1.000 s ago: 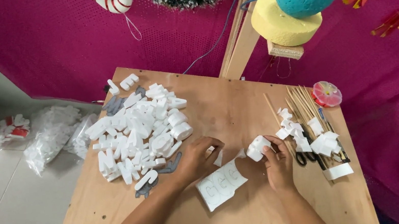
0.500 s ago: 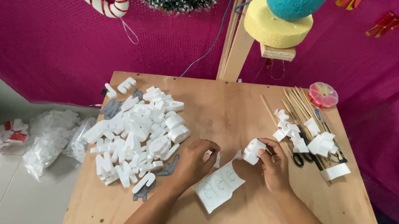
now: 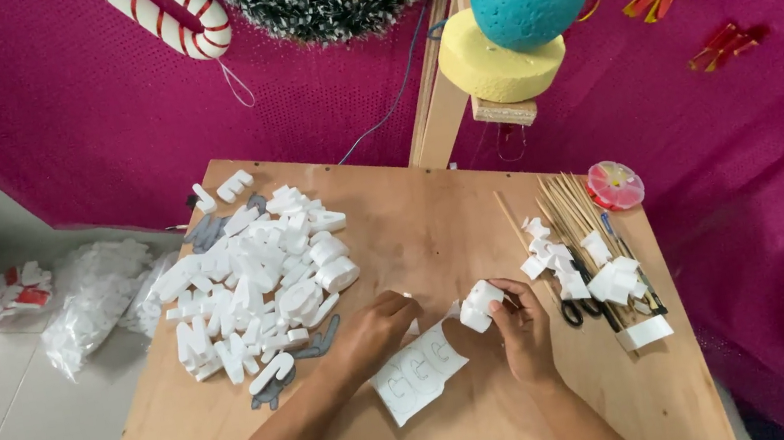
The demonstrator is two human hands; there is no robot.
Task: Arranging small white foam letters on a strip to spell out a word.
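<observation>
2 hands | R hand (image 3: 524,329) grips foam piece (image 3: 479,305) | L hand (image 3: 373,328) on paper sheet (image 3: 421,376)

A small white foam piece (image 3: 477,306), blocky and irregular in outline, was held off the wooden table (image 3: 433,225) in the fingertips of the right hand (image 3: 524,329), tilted toward ten o'clock. Just below it, at seven o'clock, a white paper sheet (image 3: 420,378) was laid flat on the table, with letter outlines drawn on it and its long side run toward two o'clock. Its upper edge was touched by the left hand (image 3: 373,331), which rested at nine o'clock from the foam piece.
</observation>
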